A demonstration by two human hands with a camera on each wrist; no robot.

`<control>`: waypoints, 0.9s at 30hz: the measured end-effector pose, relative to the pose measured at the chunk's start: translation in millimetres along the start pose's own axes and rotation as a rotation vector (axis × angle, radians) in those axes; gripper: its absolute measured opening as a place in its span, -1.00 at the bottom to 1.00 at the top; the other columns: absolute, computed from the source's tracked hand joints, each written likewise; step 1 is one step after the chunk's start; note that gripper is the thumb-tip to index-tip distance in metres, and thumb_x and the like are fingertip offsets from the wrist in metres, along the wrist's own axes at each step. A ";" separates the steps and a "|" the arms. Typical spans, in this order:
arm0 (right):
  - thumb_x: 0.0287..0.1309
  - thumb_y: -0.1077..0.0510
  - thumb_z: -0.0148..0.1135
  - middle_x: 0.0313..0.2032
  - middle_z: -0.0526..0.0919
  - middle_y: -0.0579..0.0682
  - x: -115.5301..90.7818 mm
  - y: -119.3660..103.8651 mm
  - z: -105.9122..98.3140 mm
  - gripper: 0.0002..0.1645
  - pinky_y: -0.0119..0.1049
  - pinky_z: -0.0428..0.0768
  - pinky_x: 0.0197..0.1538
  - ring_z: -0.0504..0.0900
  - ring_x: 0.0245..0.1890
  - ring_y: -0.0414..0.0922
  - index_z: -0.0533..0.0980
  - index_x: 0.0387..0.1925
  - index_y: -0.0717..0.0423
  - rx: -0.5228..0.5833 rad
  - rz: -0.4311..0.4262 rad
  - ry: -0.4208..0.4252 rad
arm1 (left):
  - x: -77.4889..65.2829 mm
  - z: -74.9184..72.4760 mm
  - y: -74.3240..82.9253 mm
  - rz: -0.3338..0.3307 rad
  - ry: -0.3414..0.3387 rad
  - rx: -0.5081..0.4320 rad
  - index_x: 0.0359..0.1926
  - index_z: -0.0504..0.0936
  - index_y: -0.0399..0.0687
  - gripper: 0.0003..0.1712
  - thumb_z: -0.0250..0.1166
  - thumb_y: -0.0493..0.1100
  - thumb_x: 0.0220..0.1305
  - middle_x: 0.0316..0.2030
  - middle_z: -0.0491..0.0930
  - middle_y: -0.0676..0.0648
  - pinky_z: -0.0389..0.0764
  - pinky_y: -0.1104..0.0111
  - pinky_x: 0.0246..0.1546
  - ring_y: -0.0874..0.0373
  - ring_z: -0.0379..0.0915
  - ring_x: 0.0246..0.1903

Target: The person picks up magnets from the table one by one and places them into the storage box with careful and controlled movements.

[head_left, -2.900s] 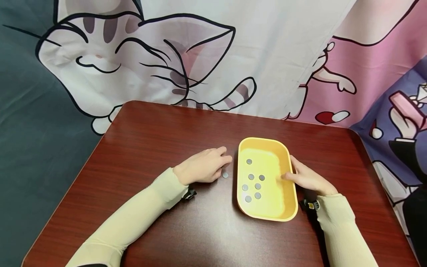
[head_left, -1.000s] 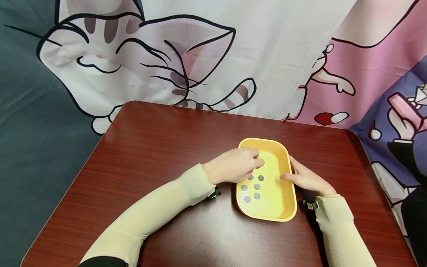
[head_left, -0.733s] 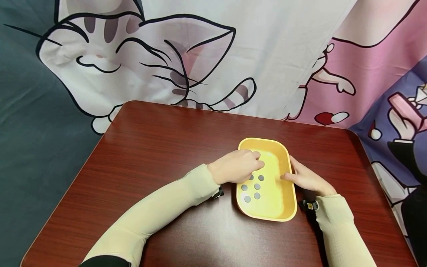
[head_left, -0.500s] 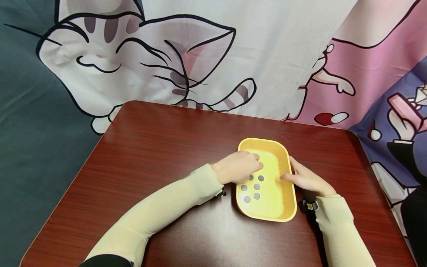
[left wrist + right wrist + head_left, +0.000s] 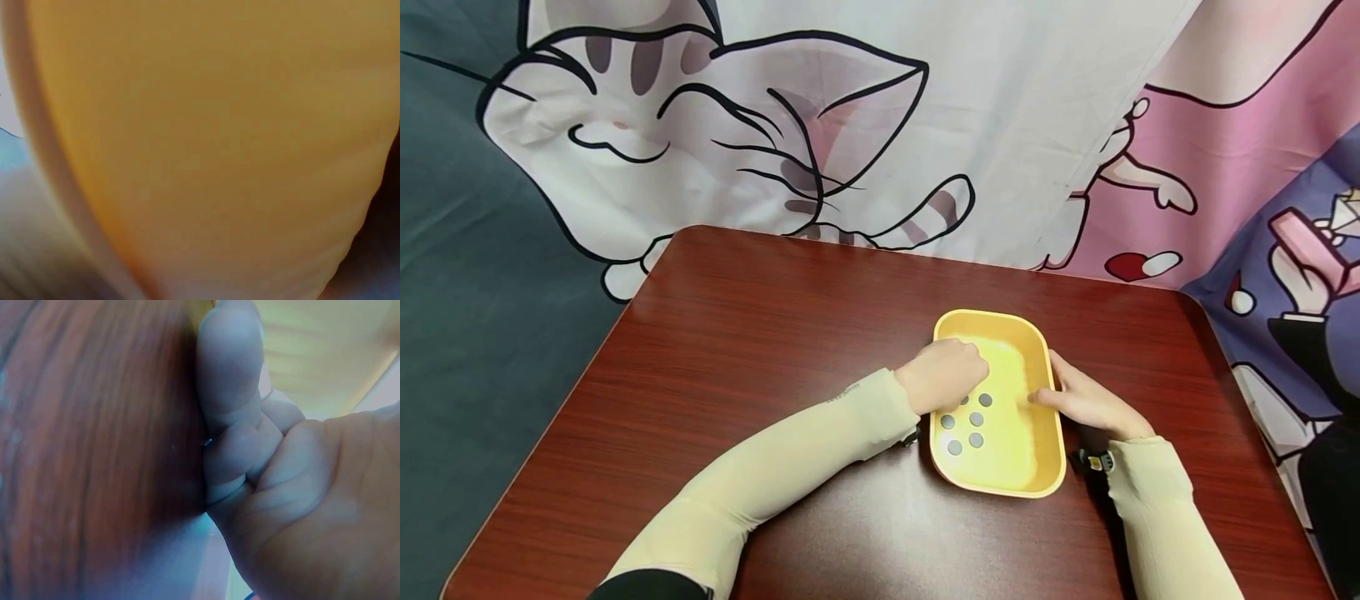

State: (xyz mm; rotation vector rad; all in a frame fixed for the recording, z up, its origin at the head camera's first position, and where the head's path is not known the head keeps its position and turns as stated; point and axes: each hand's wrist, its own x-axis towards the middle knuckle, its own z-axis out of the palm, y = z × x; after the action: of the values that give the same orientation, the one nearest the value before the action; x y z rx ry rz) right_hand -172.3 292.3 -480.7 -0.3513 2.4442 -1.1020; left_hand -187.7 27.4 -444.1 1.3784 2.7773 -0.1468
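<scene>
A yellow rectangular tray (image 5: 1018, 450) sits on the table with several small, flat, coin-like grey discs (image 5: 976, 440) on its bottom. My left hand (image 5: 946, 372) reaches over the tray's left rim, fingers bent down into it beside the discs. Its fingertips are hidden under the hand, and I cannot tell whether they pinch a disc. The tray's wall (image 5: 219, 125) fills most of the left wrist view, blurred. My right hand (image 5: 1093, 402) grips the tray's right side, thumb over the rim and inside. Its curled fingers (image 5: 230, 369) show close to the tabletop in the right wrist view.
The reddish-brown wooden table (image 5: 737, 317) extends on all sides of the tray. Behind it hangs a cloth backdrop (image 5: 1015, 108) with a cartoon cat. Dark fabric (image 5: 497, 333) covers the left side.
My left hand has moved right from the table into the tray, then slid slightly further right. The disc that lay beside it on the table no longer shows. My right hand keeps its grip.
</scene>
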 end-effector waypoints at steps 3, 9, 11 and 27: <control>0.26 0.13 0.28 0.12 0.56 0.22 0.4 0.4 0.5 -0.13 -0.48 0.61 0.00 0.64 -0.04 -0.15 0.10 0.48 0.19 0.011 0.008 -0.003 | 1.4 2.0 1.5 -0.022 -0.008 0.003 -0.40 0.66 0.14 -0.88 0.34 -0.24 0.15 -0.33 0.68 0.06 0.66 0.33 -0.36 0.15 0.59 -0.36; 0.29 0.16 0.26 0.12 0.56 0.32 0.9 2.3 2.1 -0.09 -0.32 0.72 -0.09 0.75 -0.15 -0.09 0.03 0.52 0.17 0.112 0.021 -0.023 | 4.4 5.4 6.8 -0.080 -0.030 0.037 -0.44 0.62 0.17 -0.82 0.29 -0.23 0.25 -0.37 0.67 0.09 0.65 0.33 -0.47 0.17 0.61 -0.38; 0.29 0.16 0.26 0.13 0.54 0.34 0.7 2.3 2.4 -0.09 -0.30 0.74 -0.11 0.76 -0.16 -0.07 0.02 0.52 0.18 0.125 0.024 -0.026 | 5.6 7.0 9.5 -0.106 -0.033 0.051 -0.45 0.63 0.19 -0.79 0.27 -0.24 0.29 -0.39 0.67 0.10 0.64 0.32 -0.51 0.18 0.61 -0.40; 0.28 0.14 0.27 0.15 0.55 0.30 0.5 2.2 3.0 -0.10 -0.36 0.70 -0.06 0.71 -0.10 -0.12 0.05 0.51 0.19 0.072 0.004 -0.012 | 3.5 6.2 20.0 -0.187 -0.064 0.091 -0.34 0.77 0.26 -0.74 0.24 -0.20 0.41 -0.32 0.75 0.11 0.65 0.29 -0.60 0.20 0.65 -0.41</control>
State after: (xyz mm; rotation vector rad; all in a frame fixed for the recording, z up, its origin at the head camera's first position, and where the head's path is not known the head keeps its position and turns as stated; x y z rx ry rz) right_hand -171.3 291.6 -484.3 -0.3295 2.3860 -1.1797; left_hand -174.0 41.6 -451.9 1.1069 2.8741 -0.3204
